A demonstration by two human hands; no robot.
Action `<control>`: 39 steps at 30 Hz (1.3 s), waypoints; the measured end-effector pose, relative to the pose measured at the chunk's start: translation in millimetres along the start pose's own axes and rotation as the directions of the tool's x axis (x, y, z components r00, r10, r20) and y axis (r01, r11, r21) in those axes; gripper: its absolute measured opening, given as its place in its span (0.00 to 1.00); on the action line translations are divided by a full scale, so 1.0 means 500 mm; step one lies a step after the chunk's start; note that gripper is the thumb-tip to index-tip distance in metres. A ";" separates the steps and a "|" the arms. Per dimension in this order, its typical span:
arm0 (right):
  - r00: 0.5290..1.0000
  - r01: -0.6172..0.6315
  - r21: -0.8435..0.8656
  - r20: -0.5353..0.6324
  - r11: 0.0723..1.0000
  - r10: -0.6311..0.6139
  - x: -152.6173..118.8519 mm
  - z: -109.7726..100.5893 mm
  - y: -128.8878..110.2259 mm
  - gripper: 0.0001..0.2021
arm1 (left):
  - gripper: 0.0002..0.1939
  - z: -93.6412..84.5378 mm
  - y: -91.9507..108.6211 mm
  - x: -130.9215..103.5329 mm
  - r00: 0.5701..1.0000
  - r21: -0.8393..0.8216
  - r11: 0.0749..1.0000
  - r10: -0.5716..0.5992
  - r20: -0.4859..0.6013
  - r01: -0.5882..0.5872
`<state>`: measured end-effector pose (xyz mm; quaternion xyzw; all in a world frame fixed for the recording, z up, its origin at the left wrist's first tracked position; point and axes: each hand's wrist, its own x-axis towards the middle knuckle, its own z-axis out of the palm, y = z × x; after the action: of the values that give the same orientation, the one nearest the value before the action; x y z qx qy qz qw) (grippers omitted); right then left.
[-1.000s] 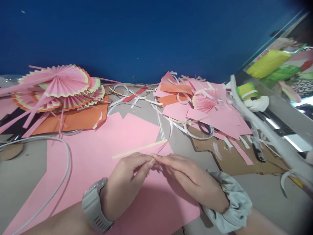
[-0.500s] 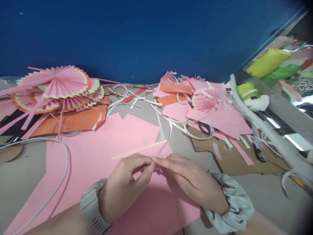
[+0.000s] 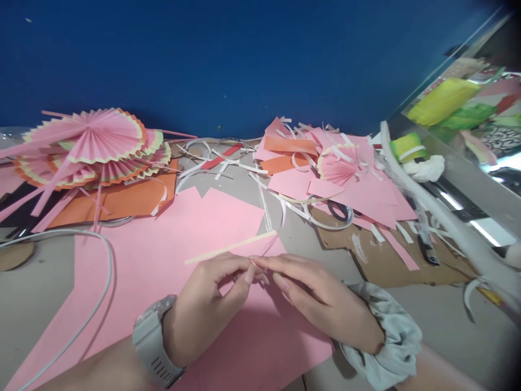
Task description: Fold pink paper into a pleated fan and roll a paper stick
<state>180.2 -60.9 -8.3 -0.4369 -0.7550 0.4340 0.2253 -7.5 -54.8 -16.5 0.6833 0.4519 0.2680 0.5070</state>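
My left hand (image 3: 211, 304), with a grey watch on the wrist, is closed in a pinch, thumb against index finger. Touching its fingertips, my right hand (image 3: 321, 298) has its fingers closed together; a pale green scrunchie sits round that wrist. Both hands are at a pink paper piece (image 3: 260, 247) with a cream edge, which shows just beyond the fingers. My fingers hide most of it, including the exact spot gripped. Beneath the hands a large pink sheet (image 3: 163, 282) lies flat on the table.
Pleated pink paper fans (image 3: 97, 136) with orange and cream edges are piled at the left. Pink and orange scraps (image 3: 297, 157) and white strips lie at the right, with a tape roll (image 3: 340, 212), a cutter (image 3: 427, 247) and cardboard (image 3: 378, 266). A white cable (image 3: 108, 282) curves at left.
The right thumb has come out from under the right hand and is now apart from the index finger. The left hand keeps its pinch, and the view has shifted slightly.
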 end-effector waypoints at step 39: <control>0.986 0.129 -0.319 -0.060 0.939 -0.156 -0.002 0.007 0.012 0.09 | 0.09 0.012 -0.002 -0.001 0.997 0.218 0.974 0.045 0.065 -0.058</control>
<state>180.9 -62.1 -15.2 -0.4293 -0.8338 0.2721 0.2156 -3.2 -58.0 -19.4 0.7543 0.4457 0.2090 0.4343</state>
